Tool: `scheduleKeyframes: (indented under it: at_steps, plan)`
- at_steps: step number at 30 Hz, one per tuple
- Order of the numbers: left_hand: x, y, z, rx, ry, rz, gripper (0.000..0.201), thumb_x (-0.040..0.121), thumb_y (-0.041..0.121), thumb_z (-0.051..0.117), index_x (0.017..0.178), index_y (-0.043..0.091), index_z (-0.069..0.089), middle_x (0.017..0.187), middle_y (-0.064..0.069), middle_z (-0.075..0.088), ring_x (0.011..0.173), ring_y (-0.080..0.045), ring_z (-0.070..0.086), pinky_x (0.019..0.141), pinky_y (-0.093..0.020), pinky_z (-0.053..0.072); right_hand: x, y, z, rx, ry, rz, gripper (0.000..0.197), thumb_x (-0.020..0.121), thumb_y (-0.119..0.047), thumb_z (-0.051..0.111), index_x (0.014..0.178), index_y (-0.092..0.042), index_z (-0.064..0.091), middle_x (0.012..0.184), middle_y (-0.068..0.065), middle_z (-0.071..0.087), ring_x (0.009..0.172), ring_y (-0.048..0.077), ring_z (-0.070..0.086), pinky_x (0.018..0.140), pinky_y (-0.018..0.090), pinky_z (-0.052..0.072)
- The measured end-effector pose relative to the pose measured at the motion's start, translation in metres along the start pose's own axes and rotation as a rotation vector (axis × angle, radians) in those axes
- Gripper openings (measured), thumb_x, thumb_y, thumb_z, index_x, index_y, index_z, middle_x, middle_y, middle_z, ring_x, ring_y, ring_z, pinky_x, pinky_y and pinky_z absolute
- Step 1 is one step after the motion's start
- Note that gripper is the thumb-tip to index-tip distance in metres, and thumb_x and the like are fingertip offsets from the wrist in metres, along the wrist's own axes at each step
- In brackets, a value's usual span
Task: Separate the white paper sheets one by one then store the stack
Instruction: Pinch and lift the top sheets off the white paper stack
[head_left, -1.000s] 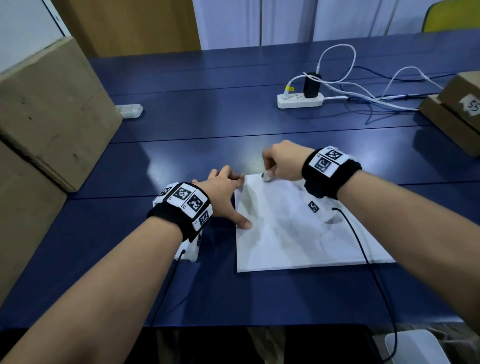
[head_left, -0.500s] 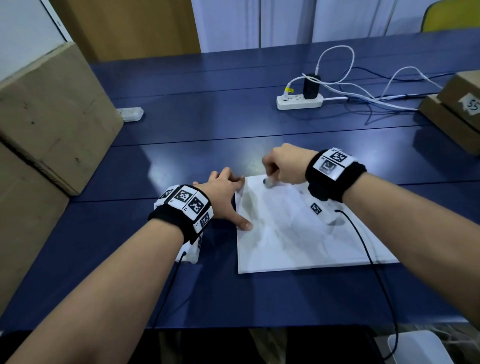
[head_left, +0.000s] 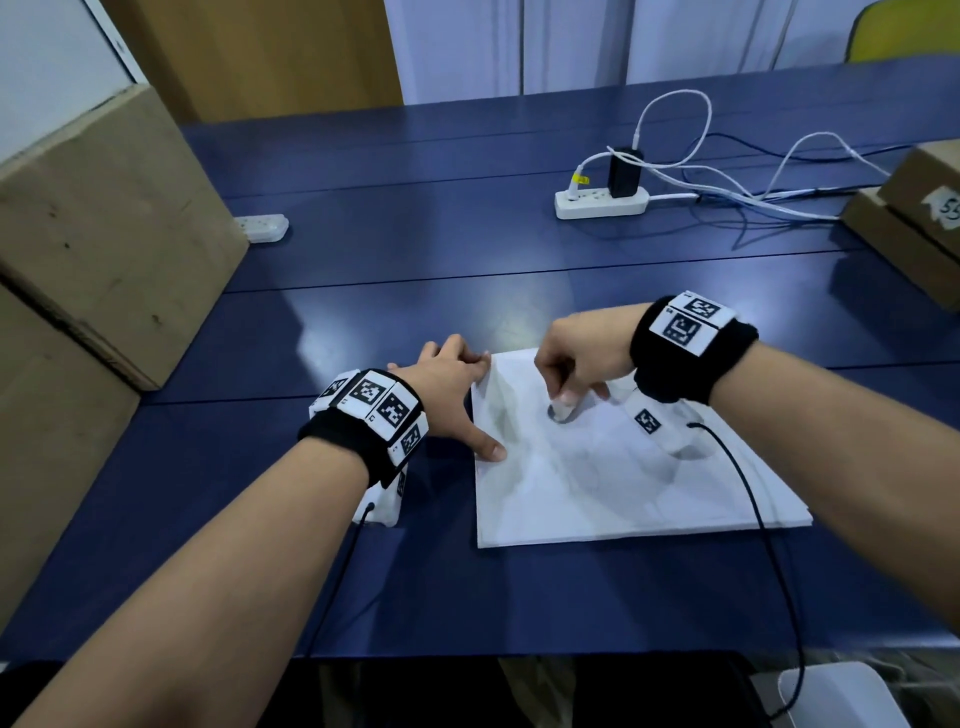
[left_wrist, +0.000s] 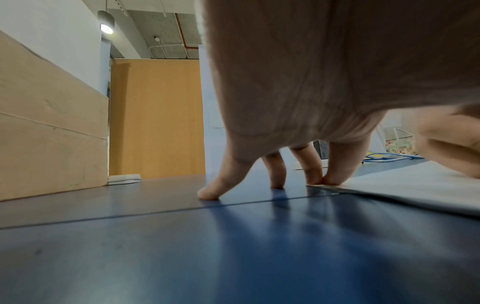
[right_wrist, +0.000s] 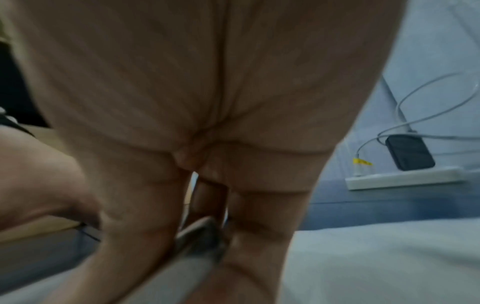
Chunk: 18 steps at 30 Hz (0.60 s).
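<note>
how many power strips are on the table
2. One white power strip lies at the far right with a black charger plugged in. A second power strip lies at the far left, beside the cardboard box. Others may be hidden.

one stack of white paper sheets (head_left: 623, 483), two bare hands, left hand (head_left: 447, 395) and right hand (head_left: 582, 353), two white plastic power strips (head_left: 602, 202) (head_left: 262, 227), one black plug-in charger (head_left: 625, 171), four brown cardboard boxes, one blue table (head_left: 415, 270)

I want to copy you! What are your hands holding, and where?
The right hand pinches the top sheet's far edge; the left hand presses its left edge.
</note>
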<state>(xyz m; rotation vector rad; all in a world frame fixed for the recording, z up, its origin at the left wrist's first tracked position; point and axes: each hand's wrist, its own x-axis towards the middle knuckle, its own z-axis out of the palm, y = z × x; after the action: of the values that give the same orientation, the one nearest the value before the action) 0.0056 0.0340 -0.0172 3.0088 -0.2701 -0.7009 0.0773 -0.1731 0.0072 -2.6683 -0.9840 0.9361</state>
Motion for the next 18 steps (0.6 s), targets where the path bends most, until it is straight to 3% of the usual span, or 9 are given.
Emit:
scheduleKeyframes:
  at_steps: [2,4,7,9,12,13,18]
  plan:
    - [0.001,0.000,0.001,-0.001,0.001,0.004,0.130,0.050,0.082,0.073,0.155,0.030,0.017,0.140,0.010,0.024,0.131,-0.019,0.023,0.100,-0.060,0.042,0.006,0.000,0.000,-0.037,0.057,0.019,0.020,0.073,-0.031,0.083,0.076,-0.018,0.068,0.075,0.001,0.073,0.051,0.020,0.067,0.064,0.036,0.056]
    - [0.002,0.000,0.001,0.004,0.002,0.003,0.129,0.050,0.083,0.073,0.155,0.031,0.018,0.140,0.010,0.024,0.131,-0.019,0.024,0.100,-0.059,0.041,0.013,0.001,-0.005,-0.051,0.252,0.085,0.021,0.076,-0.034,0.080,0.078,-0.018,0.066,0.080,0.003,0.073,0.053,0.021,0.066,0.062,0.035,0.058]
    - [0.001,0.000,0.001,0.006,-0.003,-0.002,0.130,0.050,0.083,0.073,0.155,0.032,0.017,0.142,0.010,0.024,0.132,-0.019,0.023,0.101,-0.059,0.041,0.015,0.001,-0.009,-0.053,0.405,0.099,0.018,0.083,-0.028,0.075,0.083,-0.013,0.065,0.086,0.005,0.071,0.054,0.015,0.059,0.055,0.028,0.049]
    - [0.000,0.000,0.000,0.006,0.000,-0.002,0.128,0.051,0.082,0.073,0.155,0.032,0.018,0.141,0.010,0.024,0.131,-0.019,0.024,0.100,-0.059,0.041,0.009,-0.001,-0.006,-0.022,0.291,0.041,0.019,0.078,-0.030,0.080,0.080,-0.016,0.067,0.079,0.003,0.071,0.054,0.018,0.061,0.056,0.030,0.052]
    - [0.000,0.001,-0.001,0.012,-0.001,-0.001,0.130,0.051,0.082,0.073,0.156,0.031,0.015,0.142,0.010,0.024,0.132,-0.019,0.024,0.099,-0.060,0.041,0.000,-0.007,0.003,-0.018,-0.014,-0.028,0.020,0.073,-0.030,0.083,0.078,-0.017,0.069,0.076,0.001,0.073,0.049,0.017,0.064,0.057,0.031,0.053]
    - [0.000,0.001,0.000,0.012,-0.001,0.000,0.130,0.051,0.082,0.073,0.156,0.030,0.015,0.142,0.010,0.024,0.132,-0.019,0.024,0.099,-0.060,0.041,0.002,-0.006,0.005,-0.027,-0.014,-0.028,0.021,0.073,-0.030,0.083,0.078,-0.017,0.069,0.076,0.001,0.073,0.048,0.016,0.065,0.057,0.031,0.053]
    - [-0.001,0.001,0.000,0.014,-0.004,-0.001,0.128,0.051,0.082,0.073,0.155,0.032,0.018,0.141,0.009,0.024,0.132,-0.020,0.024,0.100,-0.060,0.041,0.016,0.001,-0.005,-0.094,0.369,0.082,0.020,0.082,-0.033,0.075,0.085,-0.015,0.065,0.086,0.004,0.070,0.079,0.027,0.067,0.070,0.035,0.055]
